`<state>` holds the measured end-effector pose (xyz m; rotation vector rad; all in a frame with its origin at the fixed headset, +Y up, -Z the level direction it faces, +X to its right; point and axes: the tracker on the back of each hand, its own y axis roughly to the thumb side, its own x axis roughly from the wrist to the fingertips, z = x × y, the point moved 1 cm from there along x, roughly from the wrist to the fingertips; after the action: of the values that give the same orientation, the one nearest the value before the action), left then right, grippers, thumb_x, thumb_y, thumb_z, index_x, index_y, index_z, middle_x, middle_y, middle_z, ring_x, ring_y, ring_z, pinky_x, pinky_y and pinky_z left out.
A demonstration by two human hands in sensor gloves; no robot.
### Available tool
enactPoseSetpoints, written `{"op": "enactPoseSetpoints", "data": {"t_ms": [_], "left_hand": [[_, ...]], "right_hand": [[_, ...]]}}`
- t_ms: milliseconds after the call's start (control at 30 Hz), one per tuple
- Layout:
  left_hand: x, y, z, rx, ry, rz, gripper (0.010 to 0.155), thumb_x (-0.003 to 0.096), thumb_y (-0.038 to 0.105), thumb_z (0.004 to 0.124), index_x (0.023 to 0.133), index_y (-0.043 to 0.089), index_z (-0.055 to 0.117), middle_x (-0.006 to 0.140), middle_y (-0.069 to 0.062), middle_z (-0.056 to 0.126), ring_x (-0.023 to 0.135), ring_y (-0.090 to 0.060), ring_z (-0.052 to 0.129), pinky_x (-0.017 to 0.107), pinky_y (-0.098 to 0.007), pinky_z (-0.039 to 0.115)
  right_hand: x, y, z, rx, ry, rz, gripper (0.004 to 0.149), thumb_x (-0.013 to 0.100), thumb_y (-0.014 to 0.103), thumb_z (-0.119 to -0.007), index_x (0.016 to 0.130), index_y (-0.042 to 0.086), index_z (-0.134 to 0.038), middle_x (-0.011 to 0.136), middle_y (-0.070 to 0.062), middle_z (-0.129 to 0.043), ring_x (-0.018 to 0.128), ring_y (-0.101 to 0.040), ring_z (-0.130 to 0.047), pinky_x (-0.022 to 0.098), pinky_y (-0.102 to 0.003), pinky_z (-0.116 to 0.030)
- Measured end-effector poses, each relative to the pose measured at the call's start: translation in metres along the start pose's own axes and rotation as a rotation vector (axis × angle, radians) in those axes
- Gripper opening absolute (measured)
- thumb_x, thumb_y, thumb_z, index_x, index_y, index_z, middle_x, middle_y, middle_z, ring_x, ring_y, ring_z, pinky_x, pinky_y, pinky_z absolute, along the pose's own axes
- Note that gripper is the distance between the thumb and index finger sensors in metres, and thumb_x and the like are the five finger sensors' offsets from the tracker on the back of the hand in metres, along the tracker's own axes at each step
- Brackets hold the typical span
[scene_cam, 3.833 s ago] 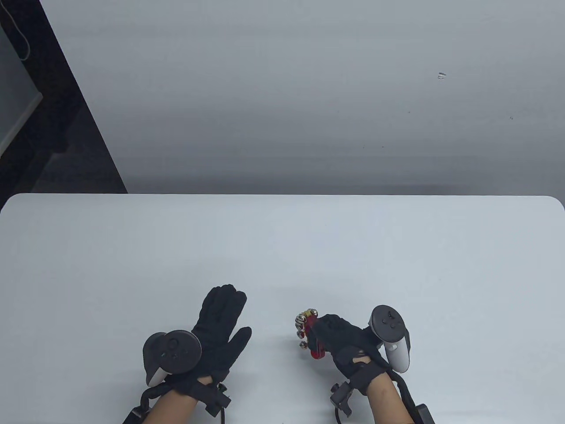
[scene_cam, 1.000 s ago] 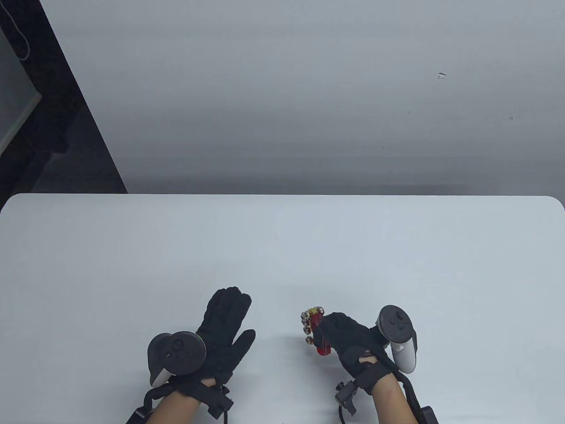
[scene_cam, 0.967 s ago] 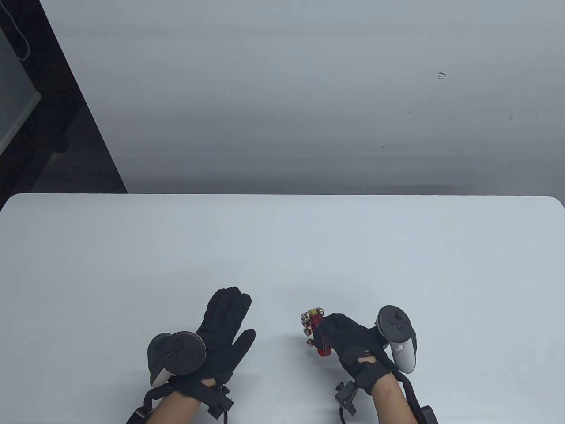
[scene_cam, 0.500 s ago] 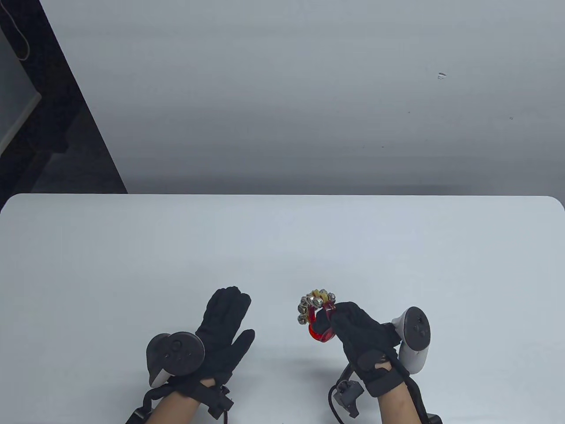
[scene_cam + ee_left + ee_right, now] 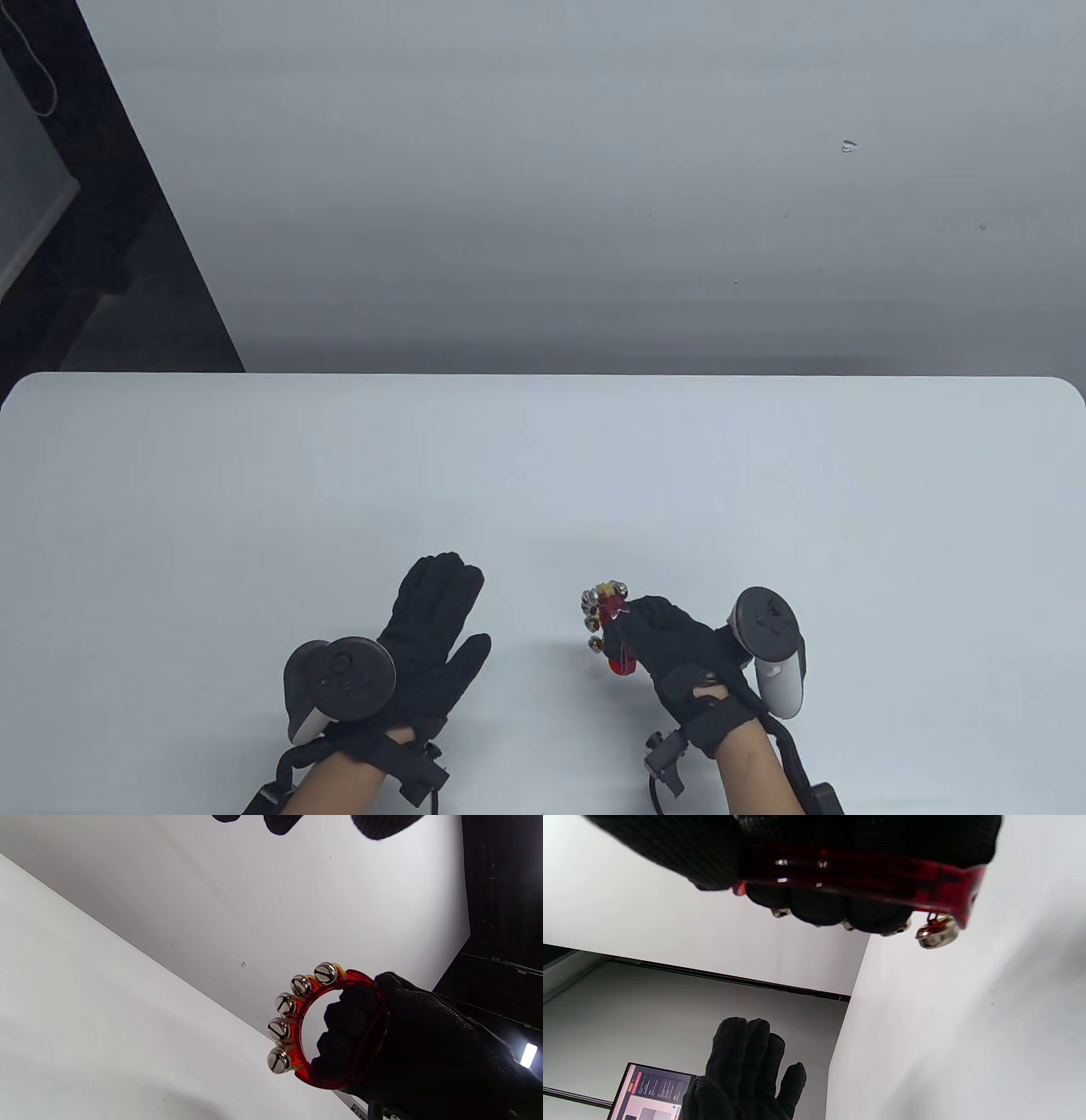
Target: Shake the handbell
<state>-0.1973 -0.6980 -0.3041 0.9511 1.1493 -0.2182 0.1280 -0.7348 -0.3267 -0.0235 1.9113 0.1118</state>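
Bell [image 5: 607, 632] in the lower middle of the table view, held by the right hand [image 5: 679, 658]: a red translucent ring with a row of silver jingles along its outer curve. The left wrist view shows it best, bell [image 5: 326, 1027] right of centre, five jingles lined up on the left arc, the right hand [image 5: 424, 1052] with its fingers [image 5: 343, 1018] curled through the ring and wrapped round the handle bar. From the right wrist view, the bell [image 5: 865, 870] crosses the top of the frame, fingers [image 5: 818, 906] clamped round the red bar, one jingle hanging at the upper right. Firm grip, then, and the bell is off the table [image 5: 543, 475], the ring on edge with the jingles toward the upper left.

Over on the lower left of the table view, the left hand [image 5: 428, 632] is flat and spread, fingers straight and pointing up-frame, thumb out to the right, holding nothing. Whether it touches the table, I can't tell. The right wrist view catches the left hand [image 5: 746, 1073] at the bottom, fingers together and extended. Hands well apart. Tracker [image 5: 339, 683] on the left hand's back, tracker [image 5: 770, 649] on the right one. A laptop screen [image 5: 649, 1092] glows in the lower left corner of the right wrist view.
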Motion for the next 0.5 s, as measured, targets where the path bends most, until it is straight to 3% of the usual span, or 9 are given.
{"op": "enactPoseSetpoints", "data": {"t_ms": [267,500], "left_hand": [[0.001,-0.003,0.000,-0.002,-0.007,-0.014,0.072,0.0533,0.059,0.059,0.115,0.026,0.044,0.121,-0.016,0.037,0.111,-0.049,0.032,0.072,-0.069,0.045],[0.001,-0.003,0.000,-0.002,-0.011,-0.015,0.072,0.0533,0.059,0.059,0.115,0.026,0.045,0.121,-0.016,0.037,0.111,-0.049,0.033,0.072,-0.069,0.045]], "right_hand": [[0.002,0.010,-0.013,-0.081,0.033,0.025,0.043,0.051,0.036,-0.073,0.077,0.002,-0.078,0.080,-0.017,-0.080,0.069,-0.041,-0.084,0.059,-0.062,-0.059],[0.009,0.012,-0.033,-0.478,-0.002,-0.007,0.043,0.050,0.036,-0.074,0.076,0.002,-0.079,0.078,-0.018,-0.081,0.068,-0.042,-0.085,0.058,-0.063,-0.060]]}}
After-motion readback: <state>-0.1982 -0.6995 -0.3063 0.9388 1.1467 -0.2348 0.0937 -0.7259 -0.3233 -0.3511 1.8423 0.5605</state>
